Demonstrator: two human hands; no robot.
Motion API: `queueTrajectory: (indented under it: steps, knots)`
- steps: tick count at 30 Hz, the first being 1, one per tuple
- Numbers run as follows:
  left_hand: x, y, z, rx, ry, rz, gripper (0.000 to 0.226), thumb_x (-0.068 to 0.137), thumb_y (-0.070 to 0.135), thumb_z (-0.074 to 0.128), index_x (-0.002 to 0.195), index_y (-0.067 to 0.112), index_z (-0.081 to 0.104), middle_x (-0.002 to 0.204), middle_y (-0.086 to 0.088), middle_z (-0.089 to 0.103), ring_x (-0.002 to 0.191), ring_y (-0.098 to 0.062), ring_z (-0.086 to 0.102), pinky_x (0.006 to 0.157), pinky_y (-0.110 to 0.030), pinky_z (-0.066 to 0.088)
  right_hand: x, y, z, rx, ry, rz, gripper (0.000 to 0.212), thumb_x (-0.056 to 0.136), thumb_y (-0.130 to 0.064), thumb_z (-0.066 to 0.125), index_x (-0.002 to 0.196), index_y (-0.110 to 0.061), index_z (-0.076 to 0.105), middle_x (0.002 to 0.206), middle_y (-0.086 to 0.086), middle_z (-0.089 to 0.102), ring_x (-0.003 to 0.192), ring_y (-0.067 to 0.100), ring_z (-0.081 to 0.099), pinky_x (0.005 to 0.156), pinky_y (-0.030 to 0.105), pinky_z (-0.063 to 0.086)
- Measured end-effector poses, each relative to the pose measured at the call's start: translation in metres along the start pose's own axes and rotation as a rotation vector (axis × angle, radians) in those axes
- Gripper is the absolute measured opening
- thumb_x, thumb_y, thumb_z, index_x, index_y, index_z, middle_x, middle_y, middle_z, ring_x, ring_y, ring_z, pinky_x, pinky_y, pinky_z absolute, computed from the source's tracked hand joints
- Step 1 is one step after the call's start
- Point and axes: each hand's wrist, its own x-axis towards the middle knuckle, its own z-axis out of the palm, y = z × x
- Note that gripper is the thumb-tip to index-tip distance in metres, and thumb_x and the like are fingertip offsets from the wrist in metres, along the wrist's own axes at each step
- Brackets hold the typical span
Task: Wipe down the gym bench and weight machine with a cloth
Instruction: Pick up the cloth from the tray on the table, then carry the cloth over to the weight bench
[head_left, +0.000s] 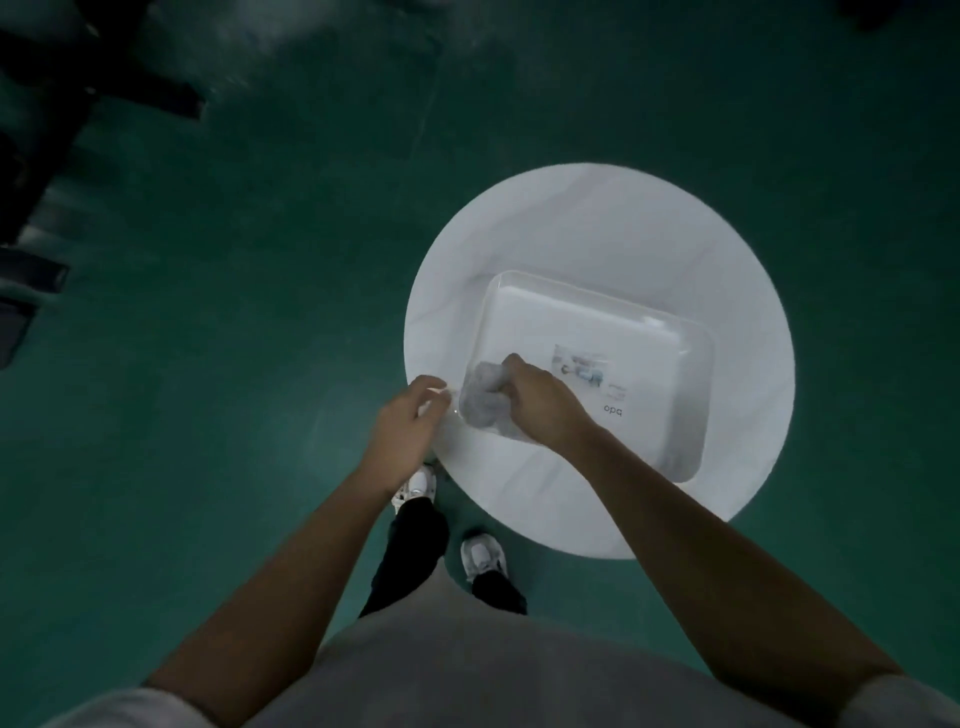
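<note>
Prep stage I'd say: right hand (540, 402) clamped on the cloth (479, 399) inside the tub (698, 395), left hand (402, 428) at its corner (grip unclear), next lift it out and find the bench.

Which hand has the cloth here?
The right hand: it grips the grey cloth inside the clear tub. The left hand holds no cloth, only the tub's near corner.

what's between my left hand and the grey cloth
Only the clear bin's corner wall, gripped by the left hand; the grey cloth lies inside. Head view.
</note>
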Motion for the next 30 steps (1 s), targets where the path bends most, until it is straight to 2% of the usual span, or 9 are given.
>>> queueTrajectory:
  steps: [2,5,8,10,13,18,22,25,30]
  knots:
    - [-0.024,0.008,-0.002,0.048,0.058,0.005,0.018,0.092,0.025,0.049,0.102,0.016,0.061,0.084,0.001,0.059,0.079,-0.018,0.052,0.061,-0.018,0.037,-0.024,-0.009,-0.012,-0.024,0.063,-0.077,0.012,0.093,-0.011,0.036,0.100,-0.007,0.044,0.085,0.006,0.056,0.083,0.029,0.057,0.069,0.036,0.045]
    - [-0.067,0.020,-0.002,0.104,0.135,0.030,0.028,0.084,0.038,0.046,0.097,0.019,0.062,0.086,0.002,0.064,0.084,-0.021,0.059,0.070,-0.028,0.044,-0.066,-0.019,-0.026,-0.067,0.119,-0.217,0.006,0.093,-0.016,0.036,0.090,-0.011,0.038,0.067,-0.004,0.042,0.071,0.024,0.053,0.058,0.033,0.035]
    - [-0.113,0.018,-0.011,0.200,0.216,0.047,0.031,0.084,0.042,0.045,0.100,0.021,0.061,0.098,-0.001,0.068,0.092,-0.023,0.061,0.079,-0.033,0.048,-0.103,-0.034,-0.032,-0.133,0.094,-0.340,0.010,0.094,-0.021,0.038,0.092,-0.011,0.039,0.074,-0.001,0.046,0.071,0.021,0.051,0.060,0.035,0.037]
    - [-0.146,0.008,-0.023,0.313,0.288,0.032,0.029,0.090,0.041,0.045,0.106,0.021,0.059,0.101,-0.002,0.067,0.095,-0.026,0.061,0.078,-0.033,0.048,-0.125,-0.050,-0.031,-0.176,0.072,-0.431,0.013,0.095,-0.023,0.039,0.099,-0.011,0.042,0.082,0.001,0.049,0.072,0.021,0.050,0.061,0.034,0.038]
    - [-0.199,-0.013,-0.047,0.428,0.387,-0.036,0.041,0.086,0.050,0.036,0.107,0.022,0.058,0.099,0.001,0.066,0.093,-0.024,0.061,0.074,-0.031,0.046,-0.147,-0.081,-0.020,-0.236,0.019,-0.606,0.016,0.095,-0.023,0.041,0.104,-0.010,0.044,0.094,0.004,0.054,0.078,0.022,0.053,0.065,0.036,0.042]
    - [-0.290,-0.058,-0.083,0.322,0.586,-0.222,0.022,0.089,0.034,0.047,0.103,0.022,0.059,0.091,0.003,0.065,0.088,-0.022,0.062,0.074,-0.032,0.050,-0.174,-0.149,0.016,-0.301,-0.101,-0.852,0.018,0.092,-0.025,0.047,0.105,-0.012,0.049,0.101,0.003,0.059,0.085,0.024,0.056,0.072,0.040,0.047]
    - [-0.362,-0.098,-0.093,0.225,0.720,-0.370,0.021,0.090,0.029,0.047,0.104,0.020,0.060,0.088,0.003,0.063,0.087,-0.021,0.062,0.075,-0.033,0.051,-0.196,-0.196,0.062,-0.267,-0.205,-0.971,0.015,0.090,-0.025,0.051,0.103,-0.017,0.050,0.094,-0.002,0.058,0.083,0.018,0.055,0.072,0.037,0.046]
    - [-0.409,-0.132,-0.095,0.165,0.812,-0.469,0.021,0.090,0.027,0.047,0.105,0.019,0.060,0.092,0.002,0.066,0.087,-0.019,0.061,0.074,-0.032,0.051,-0.209,-0.230,0.100,-0.264,-0.276,-1.041,0.018,0.090,-0.027,0.052,0.107,-0.021,0.050,0.097,-0.007,0.058,0.084,0.013,0.055,0.074,0.033,0.047]
    - [-0.463,-0.191,-0.122,0.075,0.899,-0.573,0.022,0.091,0.026,0.047,0.108,0.019,0.060,0.090,0.005,0.063,0.086,-0.017,0.061,0.072,-0.029,0.049,-0.224,-0.300,0.173,-0.290,-0.347,-1.116,0.020,0.090,-0.026,0.053,0.109,-0.020,0.051,0.099,-0.005,0.059,0.087,0.015,0.056,0.076,0.034,0.047]
